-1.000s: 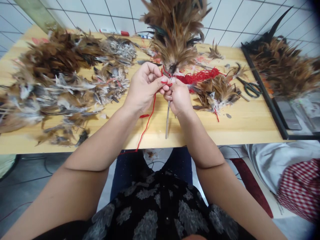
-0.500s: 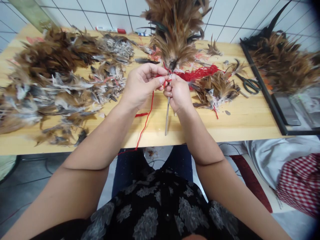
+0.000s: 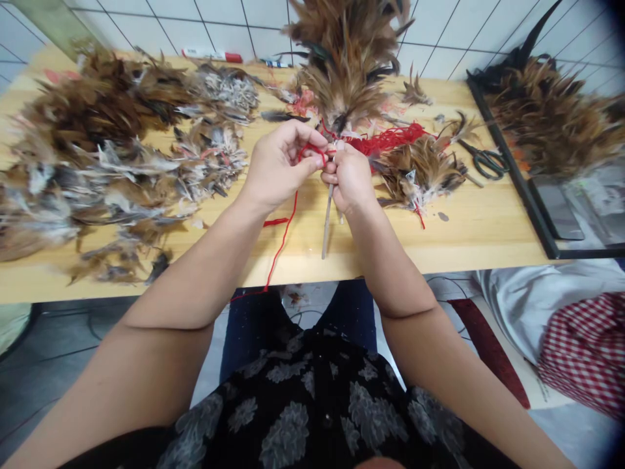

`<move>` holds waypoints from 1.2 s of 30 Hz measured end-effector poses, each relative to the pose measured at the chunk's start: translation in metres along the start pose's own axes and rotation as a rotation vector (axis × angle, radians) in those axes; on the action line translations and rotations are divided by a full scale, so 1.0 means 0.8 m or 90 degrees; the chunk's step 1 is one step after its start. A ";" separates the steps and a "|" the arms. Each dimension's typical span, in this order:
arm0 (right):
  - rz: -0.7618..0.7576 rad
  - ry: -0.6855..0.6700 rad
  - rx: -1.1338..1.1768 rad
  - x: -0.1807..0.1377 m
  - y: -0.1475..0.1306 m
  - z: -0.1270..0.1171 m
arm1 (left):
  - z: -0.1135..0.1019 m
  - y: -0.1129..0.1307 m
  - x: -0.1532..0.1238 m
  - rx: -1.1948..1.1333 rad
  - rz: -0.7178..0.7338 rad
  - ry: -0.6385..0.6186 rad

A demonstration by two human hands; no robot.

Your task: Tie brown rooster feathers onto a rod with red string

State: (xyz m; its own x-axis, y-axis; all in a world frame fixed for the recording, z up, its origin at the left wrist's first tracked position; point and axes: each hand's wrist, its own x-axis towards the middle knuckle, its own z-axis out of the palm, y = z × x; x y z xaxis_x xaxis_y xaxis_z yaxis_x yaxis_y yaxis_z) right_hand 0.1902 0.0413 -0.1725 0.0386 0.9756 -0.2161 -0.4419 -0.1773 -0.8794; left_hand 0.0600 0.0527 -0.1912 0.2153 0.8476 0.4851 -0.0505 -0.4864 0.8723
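A feather duster of brown and black feathers lies with its head toward the wall, its thin stick pointing back at me. My right hand is closed around the stick just below the feathers. Beside it, my left hand pinches red yarn between thumb and fingers. The yarn makes a loop near the left fingertips, and a strand hangs down over the table's front edge. Exactly how the yarn passes round the stick is hidden by my fingers.
Loose feathers cover the table's left side. To the right are tangled red yarn, a small feather bundle, scissors and a black-framed tray with feathers and a phone. A red-capped marker lies by the tiled wall.
My left fingers have drawn slightly away from the right hand, and the yarn loop at their tips shows wider. The right hand keeps its hold on the stick. The view has shifted slightly.
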 end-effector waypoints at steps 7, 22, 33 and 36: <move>-0.006 0.000 -0.006 0.007 0.010 -0.001 | 0.006 0.009 -0.005 0.101 0.023 0.057; -0.061 -0.026 -0.069 0.022 0.016 -0.014 | 0.015 0.039 -0.004 -0.045 -0.176 0.111; -0.044 -0.034 -0.083 0.012 0.011 -0.007 | 0.009 0.021 0.002 -0.042 -0.152 0.128; -0.047 -0.032 -0.083 0.015 0.013 -0.008 | 0.007 0.022 0.000 -0.041 -0.133 0.122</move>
State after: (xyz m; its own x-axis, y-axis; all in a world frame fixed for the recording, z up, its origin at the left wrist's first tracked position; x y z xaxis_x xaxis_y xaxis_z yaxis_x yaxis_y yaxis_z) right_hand 0.1923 0.0501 -0.1868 0.0201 0.9912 -0.1308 -0.3189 -0.1176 -0.9405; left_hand 0.0650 0.0433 -0.1762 0.0397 0.9554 0.2925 -0.0873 -0.2883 0.9535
